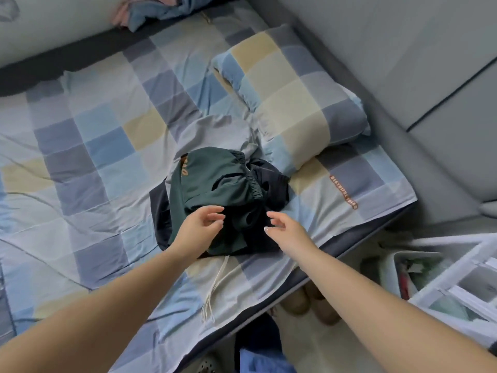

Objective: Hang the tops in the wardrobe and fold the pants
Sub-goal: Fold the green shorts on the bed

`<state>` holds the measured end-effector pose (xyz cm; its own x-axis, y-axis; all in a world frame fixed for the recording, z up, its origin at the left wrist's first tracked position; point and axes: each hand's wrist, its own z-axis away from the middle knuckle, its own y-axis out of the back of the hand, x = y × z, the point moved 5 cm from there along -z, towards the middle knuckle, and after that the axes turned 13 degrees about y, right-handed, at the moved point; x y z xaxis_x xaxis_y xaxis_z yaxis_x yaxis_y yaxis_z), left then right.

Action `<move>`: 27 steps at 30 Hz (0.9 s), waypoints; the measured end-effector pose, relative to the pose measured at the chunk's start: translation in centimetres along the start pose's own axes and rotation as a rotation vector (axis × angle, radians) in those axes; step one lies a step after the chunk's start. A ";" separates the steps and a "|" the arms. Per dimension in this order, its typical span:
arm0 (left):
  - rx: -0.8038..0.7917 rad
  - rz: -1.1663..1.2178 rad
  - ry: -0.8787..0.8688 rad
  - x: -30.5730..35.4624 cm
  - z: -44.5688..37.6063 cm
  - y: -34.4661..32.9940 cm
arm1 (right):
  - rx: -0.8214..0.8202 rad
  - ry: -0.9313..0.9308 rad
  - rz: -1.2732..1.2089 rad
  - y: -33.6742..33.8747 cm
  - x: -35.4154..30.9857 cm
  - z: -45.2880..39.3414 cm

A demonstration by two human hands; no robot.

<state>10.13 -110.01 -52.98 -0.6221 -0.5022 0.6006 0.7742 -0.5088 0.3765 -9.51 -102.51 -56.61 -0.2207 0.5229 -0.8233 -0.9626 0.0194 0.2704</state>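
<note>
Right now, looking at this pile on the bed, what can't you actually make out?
- Dark navy garment, head view: mostly covered by the green pants; type unclear.
- Orange print on the green pants: folded over, unreadable.
- Clothes at the top edge: cut off by the frame.
- Bin contents at right: blurred.
- Left hand, right hand: whether the fingers touch cloth is unclear.

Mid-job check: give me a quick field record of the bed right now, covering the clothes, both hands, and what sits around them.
surface: bed with checked sheet
clothes: dark green pants bunched on top of a dark navy garment
cords: white drawstrings trail from the heap toward the bed edge
left hand: open, over the green pants, gripping nothing
right hand: open, at the heap's right edge, gripping nothing
pillow: behind the heap, to the right
folding: not begun, heap crumpled
</note>
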 end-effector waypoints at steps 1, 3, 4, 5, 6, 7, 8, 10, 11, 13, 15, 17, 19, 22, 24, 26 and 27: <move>0.011 -0.032 0.009 0.7 -1.9 -0.5 | -0.017 0.002 0.020 0.4 0.7 -1.8; 0.020 -0.107 0.014 1.9 -5.6 -1.8 | -0.051 0.008 0.057 1.0 2.2 -5.7; 0.020 -0.143 0.022 2.2 -7.5 -2.6 | -0.067 0.006 0.073 1.1 3.1 -7.7; 0.011 -0.178 0.027 2.5 -9.0 -3.3 | -0.084 0.008 0.089 1.2 3.8 -9.2; -0.003 -0.215 0.032 2.6 -10.2 -3.9 | -0.098 0.010 0.101 1.2 4.3 -10.4; -0.014 -0.258 0.041 2.7 -11.5 -4.6 | -0.115 0.009 0.106 1.1 4.8 -11.8; -0.020 -0.298 0.049 2.9 -12.9 -5.4 | -0.136 0.014 0.115 1.1 5.5 -13.2; 0.003 -0.335 0.054 3.3 -15.0 -6.5 | -0.185 0.030 0.151 0.6 6.4 -15.4; 0.029 -0.334 0.051 3.5 -16.2 -7.0 | -0.204 0.035 0.161 0.3 6.9 -16.6; 0.058 -0.240 0.106 3.7 -17.9 -7.8 | -0.221 0.029 0.162 -0.5 7.6 -18.4; 0.025 -0.016 0.299 3.1 -19.2 -8.7 | -0.226 -0.014 0.094 -1.2 8.4 -19.9; -0.028 0.084 0.470 2.3 -19.9 -9.6 | -0.214 -0.079 -0.044 -1.8 9.3 -20.9; -0.054 0.046 0.517 1.4 -20.3 -10.2 | -0.210 -0.102 -0.139 -2.4 9.7 -21.2; 0.039 0.011 0.495 0.5 -20.9 -10.5 | -0.308 -0.007 -0.109 -4.1 9.8 -21.5; 0.122 -0.028 0.512 -0.3 -21.2 -9.7 | -0.449 0.056 -0.029 -5.2 9.0 -20.7; 0.180 -0.146 0.511 -1.1 -21.5 -8.6 | -0.562 0.120 0.023 -5.9 8.1 -19.5; 0.197 -0.202 0.489 -1.4 -21.4 -8.0 | -0.594 0.175 0.078 -6.2 7.7 -19.0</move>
<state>2.33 -120.20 -71.99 -0.7059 -0.6974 0.1238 0.6118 -0.5122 0.6029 -8.18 -114.80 -74.08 -0.2680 0.3549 -0.8956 -0.8546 -0.5168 0.0509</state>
